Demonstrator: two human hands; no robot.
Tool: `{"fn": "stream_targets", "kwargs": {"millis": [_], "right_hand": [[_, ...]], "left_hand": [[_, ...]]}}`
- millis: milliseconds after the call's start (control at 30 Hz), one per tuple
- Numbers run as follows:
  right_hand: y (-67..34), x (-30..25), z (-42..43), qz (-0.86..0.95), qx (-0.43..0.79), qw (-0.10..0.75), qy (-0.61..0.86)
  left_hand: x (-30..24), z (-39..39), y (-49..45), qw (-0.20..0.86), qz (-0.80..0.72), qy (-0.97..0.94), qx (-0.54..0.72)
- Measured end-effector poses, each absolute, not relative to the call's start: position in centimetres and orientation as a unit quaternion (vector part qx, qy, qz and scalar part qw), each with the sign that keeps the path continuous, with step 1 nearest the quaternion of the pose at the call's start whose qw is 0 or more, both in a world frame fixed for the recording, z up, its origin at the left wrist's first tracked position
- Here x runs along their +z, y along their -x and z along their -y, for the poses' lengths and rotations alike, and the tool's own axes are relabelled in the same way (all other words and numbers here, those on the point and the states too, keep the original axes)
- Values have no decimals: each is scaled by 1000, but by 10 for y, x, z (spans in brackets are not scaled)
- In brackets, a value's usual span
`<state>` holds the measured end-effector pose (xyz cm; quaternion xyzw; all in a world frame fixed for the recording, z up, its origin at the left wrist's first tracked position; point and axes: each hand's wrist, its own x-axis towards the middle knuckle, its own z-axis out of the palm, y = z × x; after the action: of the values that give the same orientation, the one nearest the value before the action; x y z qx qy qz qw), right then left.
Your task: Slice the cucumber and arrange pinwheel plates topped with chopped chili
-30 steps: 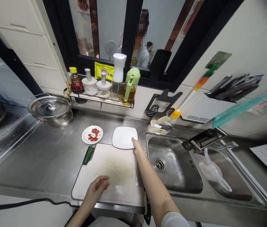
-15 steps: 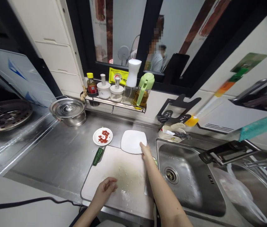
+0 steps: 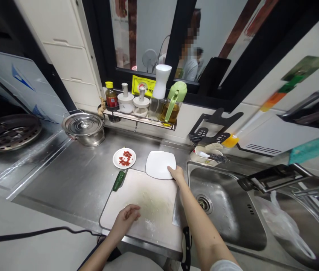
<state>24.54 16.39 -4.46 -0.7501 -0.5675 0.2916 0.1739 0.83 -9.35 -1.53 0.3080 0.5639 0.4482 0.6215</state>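
At the far edge of the white cutting board (image 3: 139, 229), my right hand (image 3: 176, 174) grips the near right corner of a white square plate (image 3: 159, 164), thumb on top. Nothing lies on that plate. My left hand (image 3: 127, 218) hovers above the near left part of the board, fingers loosely curled and holding nothing. The board is wet, with a greenish stain. A dark green pepper piece (image 3: 119, 181) lies at its far left corner. Behind it sits a small white plate (image 3: 124, 158) with chopped red pieces. A knife (image 3: 186, 248) with a black handle lies along the board's right side.
The steel sink (image 3: 224, 210) is to the right, with a plastic bag (image 3: 282, 226) beyond it. A lidded steel pot (image 3: 84, 128) stands at the back left. Above the counter, a wall rack (image 3: 141, 119) carries seasoning jars and an oil bottle (image 3: 173, 103). People show through the window.
My view has shifted slightly, and the knife's handle now shows beside my right forearm. The right hand still grips the square plate; the left stays above the board.
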Motion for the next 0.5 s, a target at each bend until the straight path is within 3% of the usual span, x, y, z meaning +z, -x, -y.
{"fn": "stream_targets", "kwargs": {"millis": [267,500], "right_hand": [[-246,-22,-164,539,280,21,794],[-242,-19,-160,530,287,36,797]], "left_hand": [[-17,100,-7,617,-568,-304,452],[-20,104,-3,620,-569,-297,452]]}}
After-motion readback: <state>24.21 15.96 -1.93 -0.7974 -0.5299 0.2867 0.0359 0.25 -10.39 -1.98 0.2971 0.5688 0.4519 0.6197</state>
